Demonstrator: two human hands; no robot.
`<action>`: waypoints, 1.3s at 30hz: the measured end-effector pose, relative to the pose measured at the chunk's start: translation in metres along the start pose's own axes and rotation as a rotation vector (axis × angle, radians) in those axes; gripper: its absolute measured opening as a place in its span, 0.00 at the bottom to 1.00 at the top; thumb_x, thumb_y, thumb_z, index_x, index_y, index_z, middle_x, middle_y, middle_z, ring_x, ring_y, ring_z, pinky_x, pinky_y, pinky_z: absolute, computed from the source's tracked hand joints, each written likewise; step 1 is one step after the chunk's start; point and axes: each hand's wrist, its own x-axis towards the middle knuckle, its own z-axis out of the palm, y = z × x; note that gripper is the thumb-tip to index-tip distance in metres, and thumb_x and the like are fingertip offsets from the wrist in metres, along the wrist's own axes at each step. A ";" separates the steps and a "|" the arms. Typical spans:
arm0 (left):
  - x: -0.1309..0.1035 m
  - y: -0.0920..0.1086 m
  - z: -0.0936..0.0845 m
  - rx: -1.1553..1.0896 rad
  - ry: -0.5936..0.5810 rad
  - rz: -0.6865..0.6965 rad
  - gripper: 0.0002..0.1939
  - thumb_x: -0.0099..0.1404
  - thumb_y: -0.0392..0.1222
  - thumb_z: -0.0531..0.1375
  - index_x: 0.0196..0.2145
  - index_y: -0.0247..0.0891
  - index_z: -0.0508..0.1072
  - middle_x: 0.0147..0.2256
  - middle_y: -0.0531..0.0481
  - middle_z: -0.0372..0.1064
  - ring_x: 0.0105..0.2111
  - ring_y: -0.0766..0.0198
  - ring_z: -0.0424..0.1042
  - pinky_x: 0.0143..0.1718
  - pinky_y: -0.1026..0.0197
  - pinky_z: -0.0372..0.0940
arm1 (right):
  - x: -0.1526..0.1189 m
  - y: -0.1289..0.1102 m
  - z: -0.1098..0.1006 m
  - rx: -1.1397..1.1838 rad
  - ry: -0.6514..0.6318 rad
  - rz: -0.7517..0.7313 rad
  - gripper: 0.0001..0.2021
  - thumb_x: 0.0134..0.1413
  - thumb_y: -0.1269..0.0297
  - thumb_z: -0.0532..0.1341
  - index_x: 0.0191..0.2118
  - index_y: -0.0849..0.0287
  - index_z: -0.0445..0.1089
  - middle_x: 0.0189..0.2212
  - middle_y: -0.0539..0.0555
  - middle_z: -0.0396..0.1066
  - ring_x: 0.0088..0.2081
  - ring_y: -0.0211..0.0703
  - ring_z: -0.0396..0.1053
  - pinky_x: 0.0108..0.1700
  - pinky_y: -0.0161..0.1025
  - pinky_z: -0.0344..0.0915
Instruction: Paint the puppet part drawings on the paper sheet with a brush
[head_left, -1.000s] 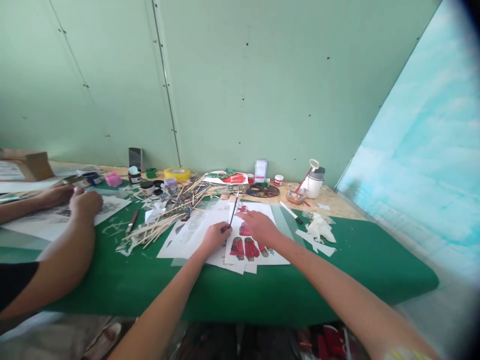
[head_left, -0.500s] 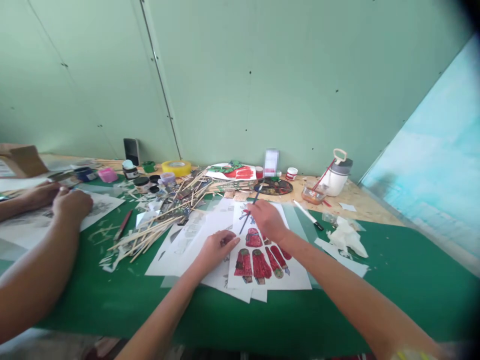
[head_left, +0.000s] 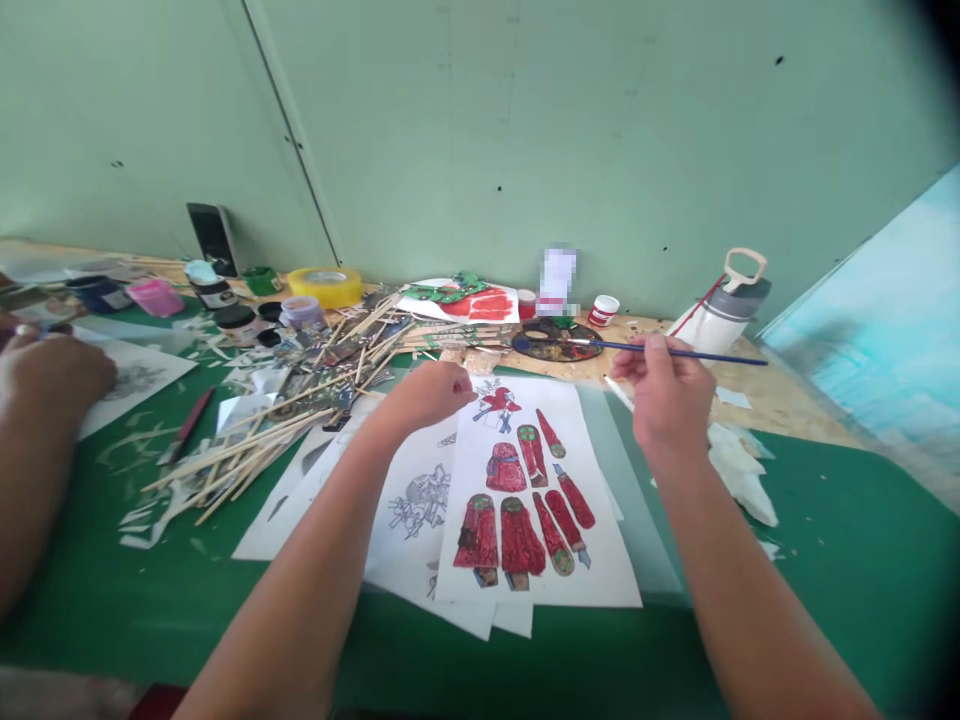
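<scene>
A blue paintbrush [head_left: 712, 356] is pinched in my right hand [head_left: 667, 390], its tip pointing left over the dark oval palette [head_left: 540, 350]. My left hand [head_left: 431, 393] is beside the top left edge of a white sheet [head_left: 607, 560] bearing painted red costume pieces and a small red figure; its fingers are curled, and whatever they hold is hidden. Under that sheet lie further papers with grey line drawings [head_left: 420, 500]. A blurred-out upright card or phone [head_left: 557, 280] stands behind the palette.
Thin wooden sticks [head_left: 255, 455], paint jars [head_left: 236, 322] and yellow tape [head_left: 325, 287] lie left. Another person's hand [head_left: 56, 375] works at far left. At right are crumpled tissue [head_left: 739, 475] and a white pump bottle [head_left: 720, 320].
My right hand has moved right and away from the sheet with the brush, uncovering the painted pieces. My left hand has moved up to the sheet's top left. The view has shifted.
</scene>
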 end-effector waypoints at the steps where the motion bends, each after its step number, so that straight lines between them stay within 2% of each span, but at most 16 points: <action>1: 0.002 -0.002 0.002 -0.004 -0.007 -0.002 0.10 0.66 0.44 0.58 0.35 0.39 0.79 0.40 0.45 0.79 0.38 0.56 0.76 0.42 0.55 0.68 | 0.002 0.006 0.003 0.022 0.024 0.033 0.14 0.56 0.53 0.67 0.31 0.59 0.73 0.22 0.48 0.72 0.23 0.35 0.69 0.28 0.35 0.67; 3: 0.001 -0.007 0.010 -0.011 -0.017 0.020 0.09 0.65 0.43 0.60 0.38 0.40 0.79 0.43 0.46 0.77 0.43 0.56 0.75 0.47 0.55 0.68 | 0.003 0.018 0.006 0.060 0.057 0.106 0.14 0.53 0.55 0.69 0.27 0.59 0.71 0.18 0.47 0.69 0.21 0.34 0.66 0.26 0.34 0.64; 6: -0.004 -0.015 0.020 0.026 0.016 0.094 0.10 0.62 0.42 0.64 0.42 0.40 0.77 0.49 0.44 0.72 0.52 0.52 0.70 0.56 0.51 0.65 | -0.004 0.035 0.005 0.068 0.016 0.214 0.14 0.51 0.56 0.69 0.24 0.58 0.67 0.15 0.45 0.66 0.18 0.32 0.61 0.24 0.34 0.60; 8: -0.007 -0.019 0.022 0.062 0.037 0.140 0.10 0.61 0.42 0.65 0.41 0.39 0.75 0.48 0.44 0.69 0.53 0.50 0.68 0.57 0.49 0.64 | -0.012 0.042 0.002 0.029 -0.023 0.263 0.14 0.54 0.57 0.67 0.25 0.58 0.67 0.16 0.45 0.65 0.18 0.32 0.60 0.23 0.34 0.59; 10: -0.009 -0.019 0.021 0.073 0.004 0.175 0.11 0.61 0.41 0.66 0.41 0.40 0.73 0.48 0.44 0.68 0.53 0.50 0.67 0.57 0.48 0.65 | -0.020 0.046 0.000 -0.029 -0.058 0.283 0.12 0.57 0.57 0.66 0.28 0.58 0.69 0.17 0.45 0.67 0.19 0.33 0.62 0.24 0.34 0.59; 16: -0.014 -0.013 0.021 0.105 -0.172 0.184 0.15 0.61 0.38 0.65 0.46 0.42 0.74 0.51 0.46 0.70 0.57 0.52 0.65 0.60 0.49 0.64 | -0.035 0.046 0.001 -0.212 -0.240 0.198 0.13 0.65 0.54 0.61 0.33 0.57 0.70 0.20 0.47 0.71 0.21 0.35 0.66 0.29 0.36 0.64; 22: -0.013 -0.018 0.021 0.147 -0.211 0.184 0.17 0.63 0.41 0.65 0.50 0.47 0.80 0.62 0.48 0.67 0.64 0.51 0.62 0.66 0.49 0.60 | -0.042 0.032 0.005 -0.370 -0.352 0.144 0.15 0.68 0.52 0.58 0.33 0.56 0.69 0.21 0.48 0.72 0.23 0.37 0.68 0.31 0.37 0.66; 27: -0.013 -0.021 0.021 0.127 -0.258 0.155 0.16 0.64 0.44 0.64 0.51 0.48 0.80 0.65 0.50 0.66 0.66 0.52 0.61 0.66 0.49 0.60 | -0.045 0.024 0.008 -0.441 -0.372 0.143 0.14 0.67 0.53 0.57 0.35 0.56 0.69 0.22 0.49 0.73 0.25 0.38 0.70 0.32 0.38 0.67; 33: -0.012 -0.023 0.021 0.091 -0.244 0.153 0.15 0.65 0.47 0.64 0.49 0.50 0.81 0.63 0.50 0.68 0.64 0.50 0.63 0.65 0.47 0.60 | -0.046 0.027 0.008 -0.451 -0.377 0.133 0.14 0.65 0.53 0.59 0.33 0.56 0.71 0.23 0.49 0.73 0.25 0.39 0.70 0.32 0.39 0.67; 39: -0.012 -0.022 0.021 0.071 -0.229 0.156 0.14 0.65 0.47 0.63 0.48 0.49 0.81 0.63 0.49 0.69 0.63 0.49 0.64 0.64 0.46 0.61 | -0.044 0.035 0.005 -0.278 -0.322 0.179 0.10 0.62 0.55 0.63 0.39 0.57 0.72 0.28 0.50 0.76 0.29 0.40 0.74 0.38 0.41 0.70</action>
